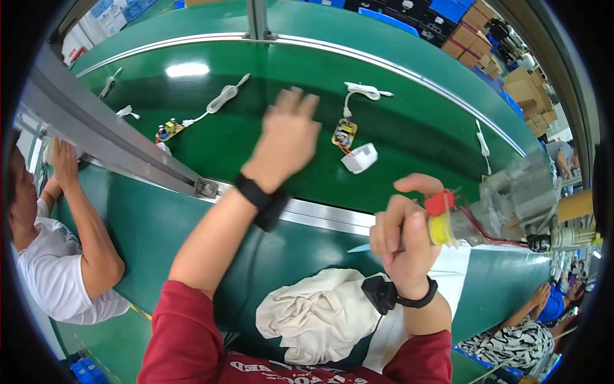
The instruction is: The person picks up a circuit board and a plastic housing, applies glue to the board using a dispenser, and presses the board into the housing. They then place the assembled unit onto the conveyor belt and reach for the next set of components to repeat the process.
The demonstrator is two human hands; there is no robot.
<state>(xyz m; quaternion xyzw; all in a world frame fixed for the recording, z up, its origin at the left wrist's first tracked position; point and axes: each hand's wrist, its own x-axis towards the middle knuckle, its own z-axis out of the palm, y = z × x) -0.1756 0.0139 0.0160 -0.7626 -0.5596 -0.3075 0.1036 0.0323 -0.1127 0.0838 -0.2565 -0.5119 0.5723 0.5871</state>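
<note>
Head view, and nearest us a crumpled cream cloth (313,313) sits on the green bench (141,214), between two maroon sleeves (182,320). Just past it, here's the right hand (403,233), fingers wrapped around the front end of a tool (511,198)! Yellow collar (440,229) against the grip, red block (439,202) on top, body bound in clear plastic, and a pale blue tip (360,248) poking out past the fist; whether that tip belongs to the tool, I cannot tell. The hands are well apart. Over beyond the metal rail (326,216), the left hand (284,144) is spread and a little blurred, nothing visible in it, hanging above the bench's far green strip. Just to its right lies the circuit board (344,134), orange wires linking it to a tilted white housing (361,159), and from its far end runs a coiled white cable (363,93)! Left of the hand, near the slanted post (121,137), a second board (170,130) with its own bundled lead (224,99). At the very back, past the far rail (384,57), cardboard boxes (470,38) stacked high!
</note>
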